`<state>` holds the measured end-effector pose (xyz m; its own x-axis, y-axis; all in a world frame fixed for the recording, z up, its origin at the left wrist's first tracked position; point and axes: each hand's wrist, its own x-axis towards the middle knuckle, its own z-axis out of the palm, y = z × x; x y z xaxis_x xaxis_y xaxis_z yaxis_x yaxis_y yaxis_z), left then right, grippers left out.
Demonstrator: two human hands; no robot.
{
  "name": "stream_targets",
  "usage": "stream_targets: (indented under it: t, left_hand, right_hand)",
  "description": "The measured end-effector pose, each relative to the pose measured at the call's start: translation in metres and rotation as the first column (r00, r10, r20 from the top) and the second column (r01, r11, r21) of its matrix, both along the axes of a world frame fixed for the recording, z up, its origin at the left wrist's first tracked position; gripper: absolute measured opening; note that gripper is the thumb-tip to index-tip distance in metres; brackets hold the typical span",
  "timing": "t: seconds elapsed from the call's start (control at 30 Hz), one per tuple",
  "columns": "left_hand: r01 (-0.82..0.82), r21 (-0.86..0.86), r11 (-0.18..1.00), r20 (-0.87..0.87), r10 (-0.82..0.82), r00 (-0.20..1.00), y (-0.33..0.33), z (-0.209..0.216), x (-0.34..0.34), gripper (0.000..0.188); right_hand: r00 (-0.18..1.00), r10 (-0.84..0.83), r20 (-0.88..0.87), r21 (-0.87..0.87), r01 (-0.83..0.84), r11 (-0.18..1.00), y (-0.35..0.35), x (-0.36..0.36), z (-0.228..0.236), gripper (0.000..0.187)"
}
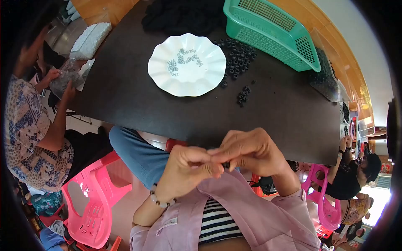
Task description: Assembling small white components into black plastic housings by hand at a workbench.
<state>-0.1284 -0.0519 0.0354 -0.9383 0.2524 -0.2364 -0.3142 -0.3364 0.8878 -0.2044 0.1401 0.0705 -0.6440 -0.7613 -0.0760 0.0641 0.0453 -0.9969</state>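
Observation:
My left hand (pixel 188 165) and my right hand (pixel 253 152) meet fingertip to fingertip over my lap, just in front of the table edge. Both are closed in a pinch. A small black piece (pixel 226 165) shows between the fingers; most of it is covered, so its exact shape is hidden. Beyond them on the dark table lie a small cluster of black rings (pixel 243 97) and a larger spread of black rings (pixel 239 58). A white scalloped plate (pixel 161 54) holds tiny clear pieces in loose patches.
A green mesh basket (pixel 272 35) stands at the back right. Beside it is a clear bin (pixel 328 79) of black pieces. Black cloth (pixel 180 16) lies at the far edge. At left a person (pixel 37 129) handles a clear plastic bag (pixel 67 81) near a pink chair (pixel 94 205).

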Motion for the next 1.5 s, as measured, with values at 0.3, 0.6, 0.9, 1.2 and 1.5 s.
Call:
stream_targets:
  t: [0.3,0.6,0.9,1.2,1.5]
  left_hand:
    - [-0.146,-0.021,0.989,-0.105,0.143,0.984,0.017,-0.002,0.002,0.015]
    - [-0.22,0.317,0.922,0.161,0.176,0.971,0.04,-0.033,-0.031,0.025]
    - [-0.102,0.415,0.904,0.222,0.008,0.975,0.05,-0.035,-0.037,0.03]
    - [-0.203,0.463,0.863,0.293,0.067,0.954,0.043,-0.044,-0.029,0.03]
    - [-0.213,0.457,0.864,0.298,0.077,0.952,0.041,-0.047,-0.028,0.029]
  right_hand:
    - [0.98,-0.154,-0.126,0.024,0.159,0.987,-0.001,0.01,-0.005,0.033]
    - [0.964,-0.188,0.187,-0.134,0.215,0.968,0.011,-0.009,-0.035,0.033]
    - [0.878,-0.359,-0.317,0.086,0.404,0.911,0.059,-0.041,-0.011,0.016]
    - [0.156,-0.243,-0.957,0.121,0.981,0.153,0.292,-0.195,0.071,0.032]
    - [0.041,-0.193,-0.98,0.024,0.996,0.09,0.295,-0.211,0.039,0.027]
